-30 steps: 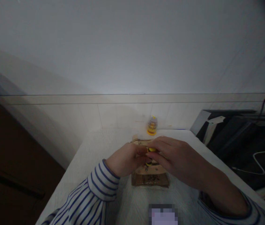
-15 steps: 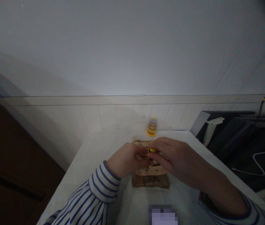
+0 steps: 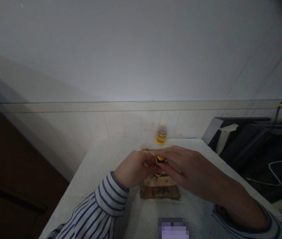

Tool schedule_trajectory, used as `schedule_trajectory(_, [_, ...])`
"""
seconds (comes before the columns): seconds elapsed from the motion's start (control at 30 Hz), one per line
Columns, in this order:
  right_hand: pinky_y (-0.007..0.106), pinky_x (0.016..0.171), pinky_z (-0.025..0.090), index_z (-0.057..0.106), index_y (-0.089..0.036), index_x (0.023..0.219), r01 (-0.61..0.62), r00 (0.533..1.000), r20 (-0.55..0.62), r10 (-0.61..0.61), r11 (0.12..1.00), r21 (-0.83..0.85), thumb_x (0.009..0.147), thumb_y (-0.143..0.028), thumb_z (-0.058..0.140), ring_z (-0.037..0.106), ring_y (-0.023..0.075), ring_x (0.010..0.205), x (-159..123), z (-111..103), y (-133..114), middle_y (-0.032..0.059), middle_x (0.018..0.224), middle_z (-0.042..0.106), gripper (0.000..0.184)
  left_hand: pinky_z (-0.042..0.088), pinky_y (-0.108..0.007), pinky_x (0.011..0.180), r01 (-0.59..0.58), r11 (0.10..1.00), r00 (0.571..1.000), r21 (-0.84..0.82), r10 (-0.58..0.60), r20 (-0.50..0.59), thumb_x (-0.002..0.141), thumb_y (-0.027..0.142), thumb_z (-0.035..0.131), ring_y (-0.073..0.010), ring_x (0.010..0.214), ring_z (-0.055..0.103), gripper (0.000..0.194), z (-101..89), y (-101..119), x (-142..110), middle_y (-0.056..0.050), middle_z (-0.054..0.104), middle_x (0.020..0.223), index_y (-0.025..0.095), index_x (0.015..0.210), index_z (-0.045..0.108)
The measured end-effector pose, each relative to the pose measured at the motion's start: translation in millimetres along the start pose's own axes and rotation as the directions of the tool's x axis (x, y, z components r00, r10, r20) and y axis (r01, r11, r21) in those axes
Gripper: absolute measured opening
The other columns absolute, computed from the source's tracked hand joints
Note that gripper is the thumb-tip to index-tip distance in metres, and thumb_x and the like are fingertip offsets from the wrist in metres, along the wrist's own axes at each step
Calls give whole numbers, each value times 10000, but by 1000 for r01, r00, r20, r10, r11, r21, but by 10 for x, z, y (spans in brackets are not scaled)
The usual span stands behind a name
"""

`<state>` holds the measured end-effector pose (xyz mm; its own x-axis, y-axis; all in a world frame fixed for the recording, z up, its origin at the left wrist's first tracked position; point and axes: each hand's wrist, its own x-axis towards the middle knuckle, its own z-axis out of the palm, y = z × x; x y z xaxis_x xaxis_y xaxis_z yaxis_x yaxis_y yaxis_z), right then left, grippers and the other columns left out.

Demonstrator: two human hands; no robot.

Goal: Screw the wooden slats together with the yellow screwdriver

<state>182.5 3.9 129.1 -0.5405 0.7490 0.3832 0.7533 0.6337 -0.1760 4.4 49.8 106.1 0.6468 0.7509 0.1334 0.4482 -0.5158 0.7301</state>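
Both hands meet over the middle of the table. The fingers of my right hand [image 3: 188,164] are closed around a small yellow-and-black screwdriver handle [image 3: 160,159]. My left hand [image 3: 136,167] is closed against the same handle from the other side, and a thin yellow edge curves beside its fingertips. Below them lies a light wooden piece [image 3: 159,181] with small metal screws or studs. Under its near side is a flat brown piece [image 3: 160,192] with a dark pattern. The hands hide the middle of the wooden piece and the lower end of the screwdriver.
A clear, domed screwdriver-bit case [image 3: 161,135] with a yellow base stands at the back of the white table [image 3: 101,156]. Dark panels [image 3: 250,149] and a white cable [image 3: 271,172] are on the right. A blurred-out device [image 3: 174,230] lies at the near edge.
The right fingers have shifted slightly on the screwdriver handle, and more of its yellow and black shows between the hands. The wooden piece and the bit case stay put.
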Motion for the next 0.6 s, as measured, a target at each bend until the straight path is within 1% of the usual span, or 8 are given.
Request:
schedule_trajectory(0.2, [383, 860, 462, 566, -191, 1131, -7, 1000, 19, 7, 1000, 11, 878, -201, 463, 579, 190, 971, -3, -16, -12, 56, 1069, 642, 273, 414, -196, 625, -10, 1000, 1000, 12, 9, 11, 771, 202, 614, -122, 670, 581, 88, -6, 15, -4, 23, 659, 685, 150, 734, 675])
schedule_trajectory(0.33, [384, 860, 462, 570, -180, 1115, -14, 1000, 20, 14, 1000, -1, 875, -207, 475, 576, 194, 977, 2, -22, -28, 59, 1076, 640, 259, 416, -198, 647, -42, 999, 999, 25, 41, 34, 795, 211, 602, -128, 701, 596, 108, -12, 3, -8, 12, 682, 729, 152, 796, 692])
schedule_trajectory(0.5, [385, 824, 477, 594, -164, 1037, -9, 1000, 1, 9, 999, -44, 861, -207, 500, 594, 202, 929, 6, -20, -55, 71, 1007, 655, 204, 428, -203, 699, -83, 996, 994, -39, 85, 63, 813, 190, 578, -140, 789, 614, 154, -25, 8, -10, 18, 703, 839, 195, 918, 691])
schedule_trajectory(0.6, [397, 798, 486, 602, -163, 983, -8, 1000, 4, 8, 998, -65, 864, -221, 500, 599, 212, 902, 5, -17, -64, 79, 970, 657, 167, 433, -205, 706, -88, 995, 993, -37, 90, 79, 829, 203, 559, -141, 787, 614, 160, -31, 22, -12, 8, 699, 832, 179, 921, 688])
